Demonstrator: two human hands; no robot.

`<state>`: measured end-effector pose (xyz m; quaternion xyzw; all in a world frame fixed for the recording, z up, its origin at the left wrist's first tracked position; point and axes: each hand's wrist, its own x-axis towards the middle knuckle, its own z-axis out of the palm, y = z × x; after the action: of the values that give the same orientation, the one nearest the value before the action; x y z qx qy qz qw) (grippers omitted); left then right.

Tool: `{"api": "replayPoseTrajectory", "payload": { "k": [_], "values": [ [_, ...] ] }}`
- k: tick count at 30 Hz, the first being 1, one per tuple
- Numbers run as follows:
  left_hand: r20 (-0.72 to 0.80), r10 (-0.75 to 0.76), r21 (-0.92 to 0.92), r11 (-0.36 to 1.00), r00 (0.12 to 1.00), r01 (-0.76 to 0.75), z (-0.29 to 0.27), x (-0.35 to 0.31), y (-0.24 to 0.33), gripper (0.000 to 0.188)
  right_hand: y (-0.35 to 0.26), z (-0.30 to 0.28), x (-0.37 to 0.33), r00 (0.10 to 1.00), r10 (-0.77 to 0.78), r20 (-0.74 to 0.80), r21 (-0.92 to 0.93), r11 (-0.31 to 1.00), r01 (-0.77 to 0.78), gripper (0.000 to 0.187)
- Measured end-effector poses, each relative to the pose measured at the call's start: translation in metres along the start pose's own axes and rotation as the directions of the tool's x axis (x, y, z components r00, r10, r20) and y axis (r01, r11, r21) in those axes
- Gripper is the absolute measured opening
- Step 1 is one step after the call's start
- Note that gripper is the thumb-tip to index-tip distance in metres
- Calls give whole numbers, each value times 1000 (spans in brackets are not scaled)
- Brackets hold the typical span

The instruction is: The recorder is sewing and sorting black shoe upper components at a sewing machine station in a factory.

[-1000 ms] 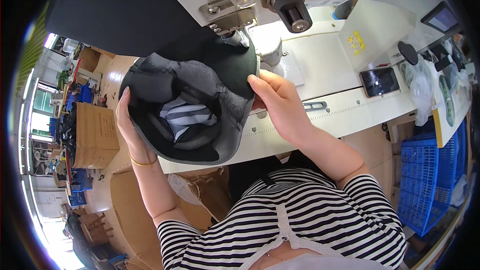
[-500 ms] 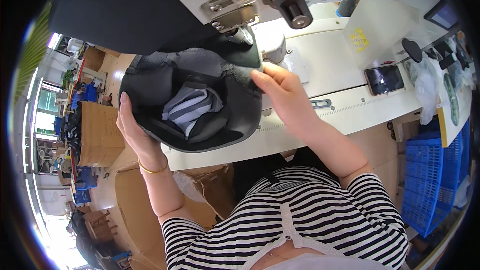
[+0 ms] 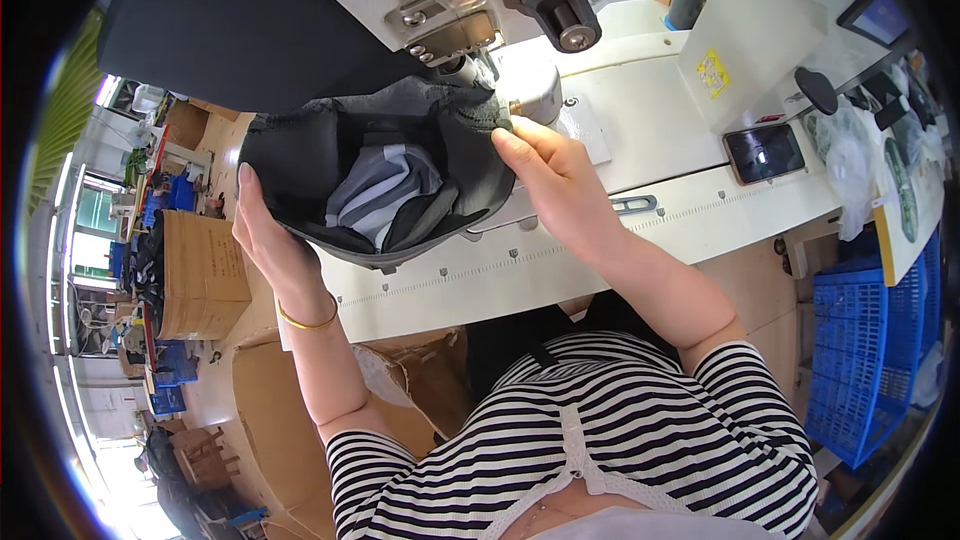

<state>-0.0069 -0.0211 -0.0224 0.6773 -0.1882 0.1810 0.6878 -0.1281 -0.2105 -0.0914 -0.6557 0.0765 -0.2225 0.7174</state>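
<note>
A dark cloth hat (image 3: pixel 295 165) is held over the near left edge of the tabletop (image 3: pixel 700 212), its opening facing the wearer and grey striped fabric (image 3: pixel 385 185) inside. Its far edge lies right by the metal parts of a sewing machine (image 3: pixel 455 35). The right hand (image 3: pixel 512 133) pinches the hat's right rim between thumb and fingers. The left hand (image 3: pixel 265 225) lies along its left side; whether it grips cannot be told, its fingers being partly hidden. Rightward on the tabletop lies a phone (image 3: pixel 764 154).
</note>
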Motion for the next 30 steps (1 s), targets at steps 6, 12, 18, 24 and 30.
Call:
{"api": "replayPoseTrajectory", "payload": {
  "k": [6,12,18,24,30],
  "values": [
    [140,44,64,997,989,-53,-17,10,-12,32,-4,1,-2,1000,-16,23,-32,999,17,22],
    [92,-60,-3,998,994,60,-12,11,-10,31,-2,-1,-5,998,-45,48,-36,998,46,21],
    [139,-88,-144,984,986,109,-13,30,-26,29,-10,-3,-7,992,0,124,10,1000,-1,19],
    [209,-56,-176,980,976,94,8,96,-55,39,9,-4,-17,982,17,190,212,976,-58,30],
    [142,154,0,988,978,-155,-1,135,-64,39,5,7,-40,952,60,300,100,990,-94,28]
  ]
}}
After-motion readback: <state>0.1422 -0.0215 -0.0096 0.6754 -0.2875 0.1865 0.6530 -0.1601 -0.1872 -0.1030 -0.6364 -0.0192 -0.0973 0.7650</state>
